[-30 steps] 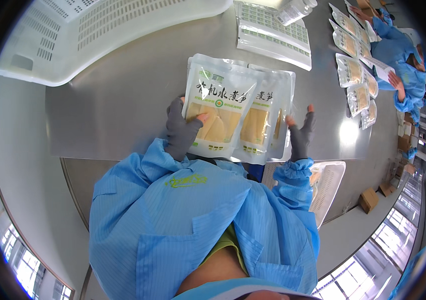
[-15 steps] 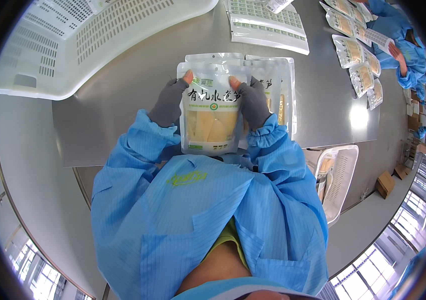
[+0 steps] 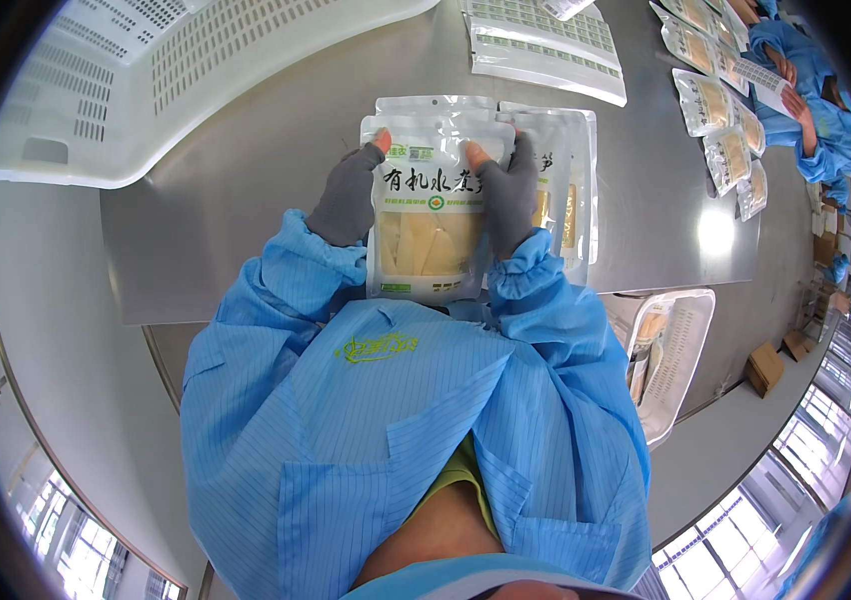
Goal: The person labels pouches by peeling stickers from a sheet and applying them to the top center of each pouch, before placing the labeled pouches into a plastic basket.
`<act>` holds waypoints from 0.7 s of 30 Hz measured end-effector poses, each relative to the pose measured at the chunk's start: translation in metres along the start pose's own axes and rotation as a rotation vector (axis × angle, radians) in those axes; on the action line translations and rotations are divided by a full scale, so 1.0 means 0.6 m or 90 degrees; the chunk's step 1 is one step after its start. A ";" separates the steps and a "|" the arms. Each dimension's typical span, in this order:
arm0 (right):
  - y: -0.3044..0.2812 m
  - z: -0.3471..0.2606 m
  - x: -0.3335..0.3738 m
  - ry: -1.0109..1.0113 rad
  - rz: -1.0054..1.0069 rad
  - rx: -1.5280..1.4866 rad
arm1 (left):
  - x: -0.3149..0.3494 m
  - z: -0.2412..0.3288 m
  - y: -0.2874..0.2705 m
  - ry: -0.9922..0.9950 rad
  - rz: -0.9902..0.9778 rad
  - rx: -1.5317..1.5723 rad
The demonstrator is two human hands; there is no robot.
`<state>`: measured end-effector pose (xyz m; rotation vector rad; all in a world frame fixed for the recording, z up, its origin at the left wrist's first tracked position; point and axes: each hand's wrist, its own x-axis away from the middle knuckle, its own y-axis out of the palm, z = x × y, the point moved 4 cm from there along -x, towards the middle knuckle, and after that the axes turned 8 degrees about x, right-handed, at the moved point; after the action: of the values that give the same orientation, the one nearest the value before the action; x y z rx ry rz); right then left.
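Observation:
A clear-fronted pouch of pale bamboo shoot pieces [image 3: 431,243] is held upright in front of my chest. My left hand [image 3: 349,195], in a grey glove with bare fingertips, grips its left edge with the thumb near the top corner. On the other edge, my right hand [image 3: 508,190], gloved the same way, presses its thumb on the front near the top. Behind and to the right, more such pouches [image 3: 574,190] overlap on the steel table [image 3: 246,215], partly hidden by the held pouch and my right hand.
A large white slotted basket [image 3: 136,165] stands at the far left. Sheets of small green-and-white labels [image 3: 546,50] lie at the back. Several filled pouches [image 3: 703,103] lie at the right, beside a co-worker's hands. A smaller white basket [image 3: 681,350] with pouches sits below the table's right edge.
The view has shifted slightly. Both hands keep hold of the pouch, and my right thumb has moved slightly on its front.

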<state>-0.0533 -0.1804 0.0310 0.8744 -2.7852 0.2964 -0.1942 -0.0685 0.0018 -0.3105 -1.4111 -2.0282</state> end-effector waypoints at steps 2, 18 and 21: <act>0.001 -0.023 0.014 -0.146 0.095 0.198 | 0.007 0.003 0.015 0.005 0.031 0.006; -0.046 -0.018 0.005 -0.352 0.119 0.222 | 0.009 0.012 -0.003 0.023 0.011 0.036; -0.167 -0.013 -0.024 -0.280 0.287 0.442 | -0.003 0.025 -0.025 0.044 0.098 0.002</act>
<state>0.0176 -0.2514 0.0479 0.4273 -3.3129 1.3516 -0.2045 -0.0512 -0.0044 -0.3343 -1.3068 -1.8934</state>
